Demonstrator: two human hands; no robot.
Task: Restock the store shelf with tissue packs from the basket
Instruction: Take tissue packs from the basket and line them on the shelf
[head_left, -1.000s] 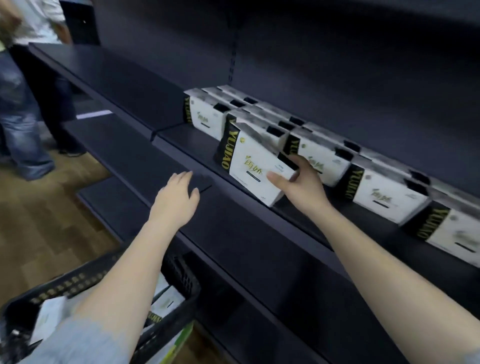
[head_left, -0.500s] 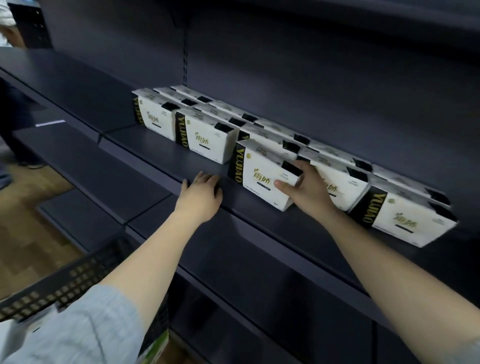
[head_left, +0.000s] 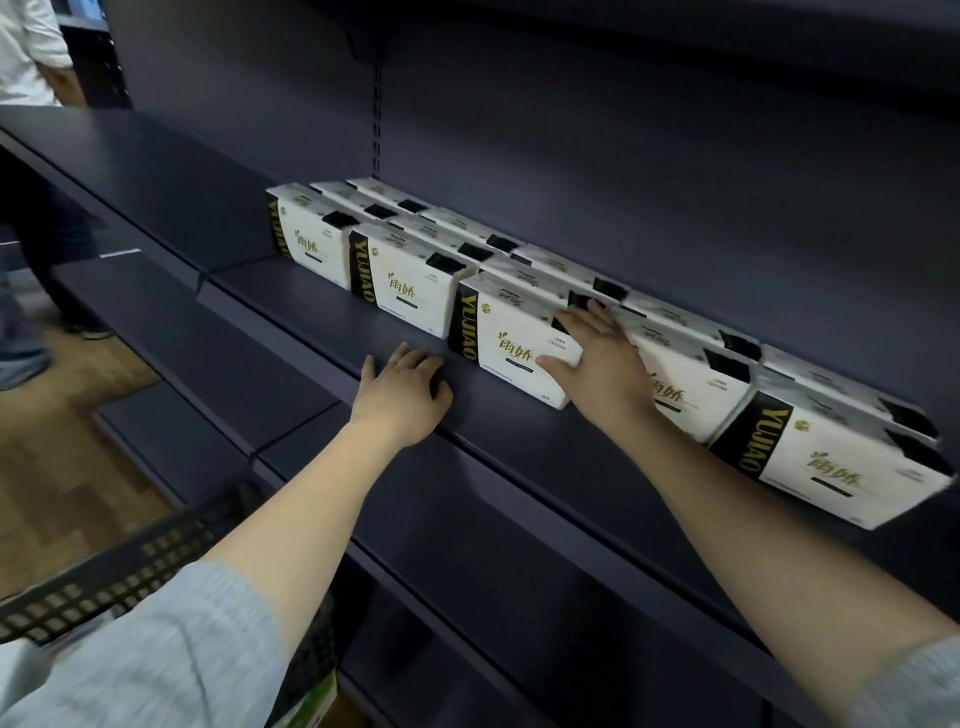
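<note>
You are seating a tissue pack into the front row on the dark shelf. Your right hand spreads over its right end, fingers nearly straight across the top corner and thumb against the front face, pressing more than gripping. Your left hand rests on the shelf edge at about eight o'clock from the pack, fingers loosely bent, holding nothing. The pack is a soft-looking white rectangular block with a black band and glossy wrap; the shelf is smooth matte metal. The basket, black lattice plastic, sits at seven o'clock. Next, I judge, you nudge the pack flush with its neighbours, then reach back for another.
</note>
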